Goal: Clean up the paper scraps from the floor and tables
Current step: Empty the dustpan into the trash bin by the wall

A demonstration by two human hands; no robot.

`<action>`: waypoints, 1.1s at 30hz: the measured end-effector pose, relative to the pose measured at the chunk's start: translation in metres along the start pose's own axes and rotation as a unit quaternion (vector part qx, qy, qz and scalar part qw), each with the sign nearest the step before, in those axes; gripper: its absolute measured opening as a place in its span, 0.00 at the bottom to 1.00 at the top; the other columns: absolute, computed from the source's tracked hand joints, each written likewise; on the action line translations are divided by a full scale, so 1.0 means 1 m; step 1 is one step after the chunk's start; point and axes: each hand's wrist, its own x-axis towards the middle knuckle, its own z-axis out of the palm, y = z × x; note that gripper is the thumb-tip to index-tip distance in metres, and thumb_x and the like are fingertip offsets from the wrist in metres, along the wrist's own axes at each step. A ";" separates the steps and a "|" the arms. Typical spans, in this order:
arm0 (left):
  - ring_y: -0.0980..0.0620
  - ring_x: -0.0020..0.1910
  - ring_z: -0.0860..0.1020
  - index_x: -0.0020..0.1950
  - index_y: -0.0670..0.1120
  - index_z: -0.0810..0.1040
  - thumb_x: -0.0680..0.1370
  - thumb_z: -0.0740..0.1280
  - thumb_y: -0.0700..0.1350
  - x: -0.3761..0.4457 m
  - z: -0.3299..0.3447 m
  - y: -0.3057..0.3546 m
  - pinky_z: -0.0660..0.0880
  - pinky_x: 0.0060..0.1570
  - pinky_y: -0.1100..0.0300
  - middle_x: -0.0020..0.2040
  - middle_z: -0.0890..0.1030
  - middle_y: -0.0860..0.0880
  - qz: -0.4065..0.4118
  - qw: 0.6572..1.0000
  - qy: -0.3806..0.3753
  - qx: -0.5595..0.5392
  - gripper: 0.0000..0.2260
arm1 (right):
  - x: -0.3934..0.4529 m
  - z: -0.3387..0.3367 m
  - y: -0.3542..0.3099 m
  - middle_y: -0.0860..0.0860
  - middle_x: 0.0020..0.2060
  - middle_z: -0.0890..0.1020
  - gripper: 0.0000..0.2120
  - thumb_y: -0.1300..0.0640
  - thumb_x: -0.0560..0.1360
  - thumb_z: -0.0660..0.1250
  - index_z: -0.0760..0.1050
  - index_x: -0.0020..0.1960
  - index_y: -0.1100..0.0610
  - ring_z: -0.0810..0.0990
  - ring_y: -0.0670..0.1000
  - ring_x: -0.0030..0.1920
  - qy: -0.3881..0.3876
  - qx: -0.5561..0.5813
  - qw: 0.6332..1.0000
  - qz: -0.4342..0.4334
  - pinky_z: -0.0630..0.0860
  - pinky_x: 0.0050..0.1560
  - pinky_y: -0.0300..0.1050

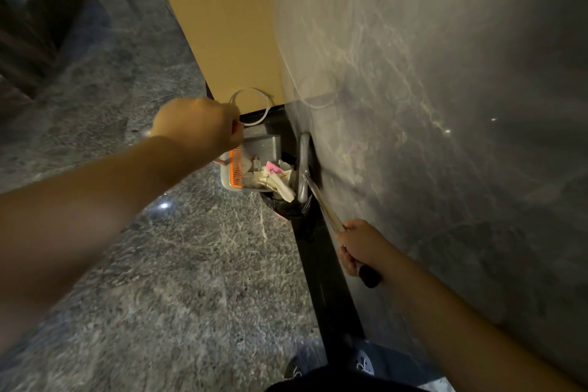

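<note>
At centre frame, against the polished stone wall (429, 105) on the right, we tip a grey dustpan (254, 153) with an orange comb edge over a black-lined bin (283, 210), our left hand (197, 124) closed in a fist around the pan's upright handle. Paper scraps (276, 178), white with one pink piece, sit heaped at the pan's lower lip, some already hanging over the bin mouth. Our right hand (359, 248), lower right, is wrapped tight around a thin metal rod (321, 204) that runs up toward the bin; what is on its far end we cannot tell. To do this well, we judge the pan's lip should stay inside the bin's rim while the tilt steepens slowly, so light scraps slide in rather than flutter onto the marbled floor (143, 264). A nudge from the rod may free clinging pieces.
</note>
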 end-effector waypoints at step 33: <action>0.43 0.29 0.71 0.42 0.44 0.77 0.79 0.61 0.50 -0.008 0.014 -0.013 0.62 0.30 0.60 0.26 0.65 0.50 -0.028 0.999 0.014 -0.017 0.12 | -0.048 0.011 -0.046 0.55 0.29 0.68 0.10 0.64 0.81 0.56 0.66 0.61 0.56 0.64 0.46 0.22 -0.034 -0.017 0.996 -0.078 0.61 0.21 0.37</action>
